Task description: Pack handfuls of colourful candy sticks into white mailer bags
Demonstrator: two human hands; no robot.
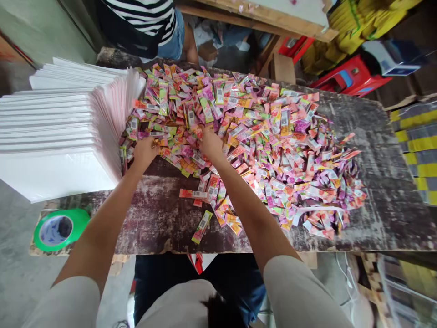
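A wide heap of small, colourful printed sachets [259, 141] in pink, orange, green and purple covers much of the dark wooden table [153, 214]. My left hand [146, 150] is at the heap's left edge, its fingers closed on a yellow-orange sachet [160, 145]. Further right, my right hand [209, 143] reaches into the heap, with its fingers bent around a reddish sachet [197, 133]. Its fingertips are partly hidden among the sachets. One green and yellow sachet [202, 227] lies apart near the table's front edge.
Tall stacks of white padded envelopes [58, 168] stand left of the heap. A green tape roll [61, 230] lies at the front left corner. Across the table is a person in a striped top [146, 18]. Red stools [351, 77] stand behind at the right.
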